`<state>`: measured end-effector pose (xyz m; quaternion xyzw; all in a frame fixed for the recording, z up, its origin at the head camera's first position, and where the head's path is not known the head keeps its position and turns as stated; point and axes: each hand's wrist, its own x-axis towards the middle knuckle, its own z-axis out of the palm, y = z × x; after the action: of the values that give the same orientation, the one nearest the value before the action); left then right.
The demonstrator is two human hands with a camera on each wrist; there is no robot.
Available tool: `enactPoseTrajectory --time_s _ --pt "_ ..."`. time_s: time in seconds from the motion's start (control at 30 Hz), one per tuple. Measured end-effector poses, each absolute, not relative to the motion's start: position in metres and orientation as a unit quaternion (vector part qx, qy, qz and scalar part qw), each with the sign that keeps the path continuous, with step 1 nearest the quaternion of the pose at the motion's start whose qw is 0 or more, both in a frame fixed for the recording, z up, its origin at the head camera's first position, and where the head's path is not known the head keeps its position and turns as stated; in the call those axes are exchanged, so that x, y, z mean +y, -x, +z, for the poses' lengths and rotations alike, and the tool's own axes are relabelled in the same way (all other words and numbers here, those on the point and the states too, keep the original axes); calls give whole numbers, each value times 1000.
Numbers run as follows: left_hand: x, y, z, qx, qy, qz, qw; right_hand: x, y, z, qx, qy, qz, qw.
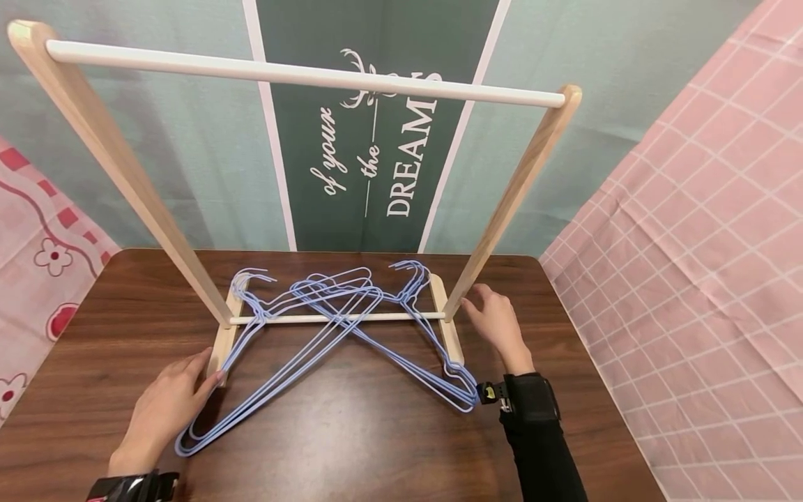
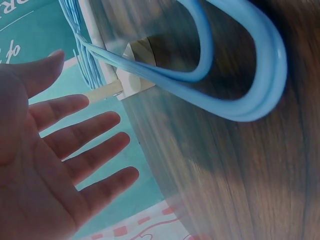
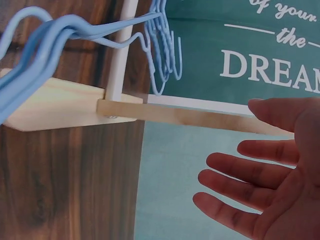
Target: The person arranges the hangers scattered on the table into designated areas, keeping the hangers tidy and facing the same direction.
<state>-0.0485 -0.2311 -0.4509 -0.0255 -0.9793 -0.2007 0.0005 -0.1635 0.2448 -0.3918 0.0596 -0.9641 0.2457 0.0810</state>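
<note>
A wooden rack with a white top bar (image 1: 301, 74) stands on the table, several blue hangers (image 1: 276, 382) lying across its lower bar (image 1: 307, 318) in two crossing groups. My left hand (image 1: 164, 401) is beside the rack's left foot (image 1: 221, 352); in the left wrist view the hand (image 2: 65, 145) has its fingers spread and holds nothing. My right hand (image 1: 497, 322) is just right of the right upright (image 1: 502, 216). Seen from the right wrist, that hand (image 3: 265, 175) has extended fingers near the upright (image 3: 190, 117); whether it touches the wood I cannot tell.
The brown table (image 1: 351, 446) ends at a green printed cloth (image 1: 351, 174) behind the rack. Pink checked cloth (image 1: 702, 230) hangs at the right, and a pink flowered cloth (image 1: 37, 279) at the left. Hanger ends stick out past both feet of the rack.
</note>
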Motion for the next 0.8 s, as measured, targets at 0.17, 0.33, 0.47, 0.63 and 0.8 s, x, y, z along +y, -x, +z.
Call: enactPoseTrajectory --time_s 0.17,0.33,0.47,0.63,0.8 --pt "-229 48 -453 -979 30 -196 41 241 168 -387 -961 -60 255 90" --pt "-227 47 -455 -978 31 -195 73 240 172 -383 -958 -62 256 109" --pt "-227 48 -455 -977 36 -194 85 238 174 -381 -957 -55 261 112" --pt "-227 49 -453 -977 40 -192 86 237 175 -382 -956 -54 265 114" --pt "-226 50 -452 -978 35 -196 67 237 178 -382 -955 -58 270 109"
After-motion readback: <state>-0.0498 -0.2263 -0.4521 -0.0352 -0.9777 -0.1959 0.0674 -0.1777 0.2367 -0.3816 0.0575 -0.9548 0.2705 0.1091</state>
